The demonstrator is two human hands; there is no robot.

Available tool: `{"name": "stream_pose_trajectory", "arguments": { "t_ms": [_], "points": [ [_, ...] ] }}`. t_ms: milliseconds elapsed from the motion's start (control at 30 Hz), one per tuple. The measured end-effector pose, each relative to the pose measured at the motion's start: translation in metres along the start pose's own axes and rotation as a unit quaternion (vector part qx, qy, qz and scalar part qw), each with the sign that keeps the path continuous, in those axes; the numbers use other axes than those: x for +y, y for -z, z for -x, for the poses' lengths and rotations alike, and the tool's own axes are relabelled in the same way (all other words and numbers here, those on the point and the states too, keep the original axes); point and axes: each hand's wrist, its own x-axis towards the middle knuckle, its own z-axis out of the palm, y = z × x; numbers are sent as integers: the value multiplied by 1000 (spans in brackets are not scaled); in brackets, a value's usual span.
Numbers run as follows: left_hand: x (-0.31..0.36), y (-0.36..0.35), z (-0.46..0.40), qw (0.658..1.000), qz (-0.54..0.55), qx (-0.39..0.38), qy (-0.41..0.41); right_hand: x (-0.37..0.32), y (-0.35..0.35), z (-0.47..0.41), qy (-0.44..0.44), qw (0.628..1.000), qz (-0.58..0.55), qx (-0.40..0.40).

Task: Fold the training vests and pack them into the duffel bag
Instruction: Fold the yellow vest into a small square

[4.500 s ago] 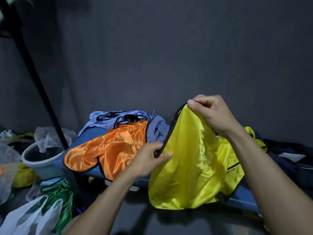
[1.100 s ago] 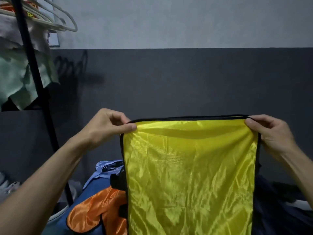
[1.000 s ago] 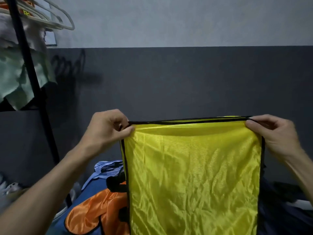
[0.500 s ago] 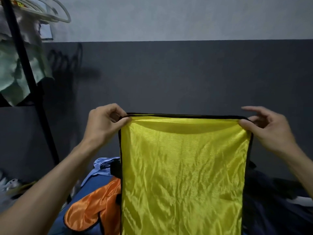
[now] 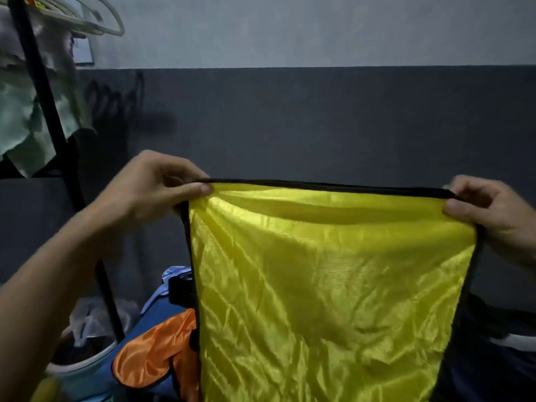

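A shiny yellow vest (image 5: 327,285) with black trim hangs spread in front of me, its top edge stretched level. My left hand (image 5: 150,190) pinches the upper left corner. My right hand (image 5: 490,207) pinches the upper right corner. Below and to the left, an orange vest (image 5: 150,355) lies on a blue surface (image 5: 150,311), with a light blue vest (image 5: 174,272) behind it. The yellow cloth hides what lies behind it, and I see no duffel bag.
A black rack pole (image 5: 55,134) stands at left with white hangers (image 5: 98,21) and green cloth (image 5: 23,120) on it. A pale bucket (image 5: 84,369) with plastic bags sits by its foot. Dark clothing (image 5: 499,358) lies at right, a grey wall behind.
Since 4.5 s ago the yellow vest went from bunched over the pile to raised and stretched flat. In the last half second my right fingers have curled round the corner.
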Motion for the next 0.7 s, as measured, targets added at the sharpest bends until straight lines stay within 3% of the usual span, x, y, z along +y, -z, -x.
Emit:
{"name": "stream_pose_trajectory", "arguments": {
  "t_ms": [133, 233, 367, 567, 700],
  "points": [
    [-32, -29, -29, 988, 47, -77, 123, 20, -26, -22, -89, 993, -45, 65],
    [-58, -58, -36, 975, 54, -97, 195, 47, -40, -35, -144, 986, -1, 86],
    [-60, -58, -27, 958, 185, -132, 173, 53, -35, -30, -122, 988, 42, 89],
    [-47, -56, -22, 927, 278, -165, 189, 42, -38, -19, -90, 992, 49, 70],
    [-42, -54, -19, 962, 208, -112, 138, 32, -33, -15, -71, 995, 26, 70]
  ]
}}
